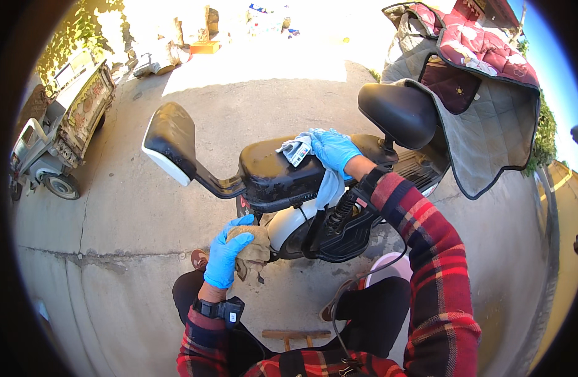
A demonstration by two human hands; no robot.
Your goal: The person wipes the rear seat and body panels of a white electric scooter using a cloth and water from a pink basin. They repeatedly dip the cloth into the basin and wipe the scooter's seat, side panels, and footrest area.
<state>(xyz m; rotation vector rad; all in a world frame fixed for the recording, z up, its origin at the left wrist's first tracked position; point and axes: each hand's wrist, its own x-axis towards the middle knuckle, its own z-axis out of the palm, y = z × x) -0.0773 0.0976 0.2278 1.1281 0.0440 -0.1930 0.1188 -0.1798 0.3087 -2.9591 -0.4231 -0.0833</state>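
Observation:
My left hand [226, 254], in a blue glove, grips a crumpled brown cloth [252, 247] beside the rear white body panel [289, 225] of an electric scooter. My right hand [333, 151], gloved too, presses a light blue-grey cloth [330, 189] onto the scooter's black seat [270, 172]; the cloth's label bears writing, and one end hangs over the seat's edge. The seat looks wet in places. A black backrest [172, 136] with a white back stands at the seat's left end. A second black seat or pad [397, 114] rises at the right.
A quilted wind cover [491, 118] drapes over the scooter's front. A pink basin [392, 267] stands by my right leg, and a wooden stool [296, 334] lies between my legs. A cable hangs from my right arm. A small truck [65, 136] is parked at left; an orange box [204, 47] lies beyond.

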